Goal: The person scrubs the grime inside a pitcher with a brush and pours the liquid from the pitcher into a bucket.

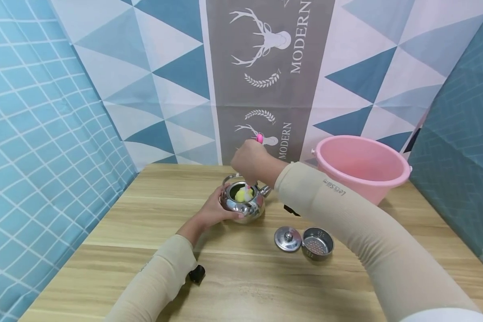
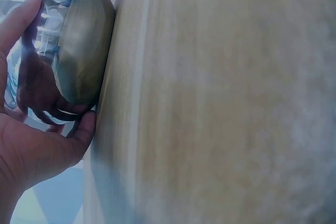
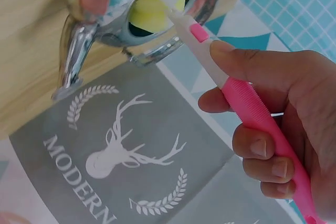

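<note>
A shiny metal teapot (image 1: 252,211) with a spout and a raised handle stands lidless on the wooden table. My left hand (image 1: 212,210) holds its round body from the left, thumb along the near side and fingers behind. Above the pot, my right hand (image 3: 283,114) grips the pink and white handle of a sponge brush (image 3: 252,109), thumb on the white part near the pink button. The yellow and white sponge head (image 1: 243,195) sits inside the pot's opening; its lower part is hidden by the rim.
Right of the pot, a metal lid (image 1: 287,239) with a knob lies beside a small perforated strainer basket (image 1: 316,256). At the back right stands a pink bucket (image 1: 370,193). Patterned cloth covers the back wall (image 1: 177,58), and blue grid cloth (image 1: 32,134) hangs on the left.
</note>
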`<move>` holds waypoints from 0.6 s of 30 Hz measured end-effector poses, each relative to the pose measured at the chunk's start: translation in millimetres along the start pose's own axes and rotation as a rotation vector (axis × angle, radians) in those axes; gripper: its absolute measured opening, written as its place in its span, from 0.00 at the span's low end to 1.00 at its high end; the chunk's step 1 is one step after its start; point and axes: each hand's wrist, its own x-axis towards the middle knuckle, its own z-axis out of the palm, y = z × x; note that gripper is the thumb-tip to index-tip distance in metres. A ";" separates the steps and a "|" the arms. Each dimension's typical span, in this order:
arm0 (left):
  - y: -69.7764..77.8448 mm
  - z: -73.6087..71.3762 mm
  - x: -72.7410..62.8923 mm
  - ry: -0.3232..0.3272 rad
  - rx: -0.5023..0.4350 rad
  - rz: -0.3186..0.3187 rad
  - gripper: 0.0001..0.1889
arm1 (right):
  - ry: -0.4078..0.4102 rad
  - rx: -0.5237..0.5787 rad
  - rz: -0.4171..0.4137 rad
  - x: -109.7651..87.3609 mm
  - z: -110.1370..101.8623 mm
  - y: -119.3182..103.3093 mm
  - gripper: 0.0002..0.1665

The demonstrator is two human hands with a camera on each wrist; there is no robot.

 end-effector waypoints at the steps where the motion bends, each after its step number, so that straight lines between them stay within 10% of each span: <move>1: 0.3 -0.1 0.2 -0.001 -0.002 -0.006 0.58 | 0.005 0.013 0.002 0.2 0.2 0.2 0.09; 11: 8.1 -1.1 -1.5 -0.016 -0.036 -0.030 0.58 | 0.064 0.048 0.027 7.4 7.2 -7.6 0.15; 18: 2.2 2.1 -1.0 0.002 -0.063 0.006 0.55 | 0.017 -0.125 0.066 12.6 5.6 -22.8 0.09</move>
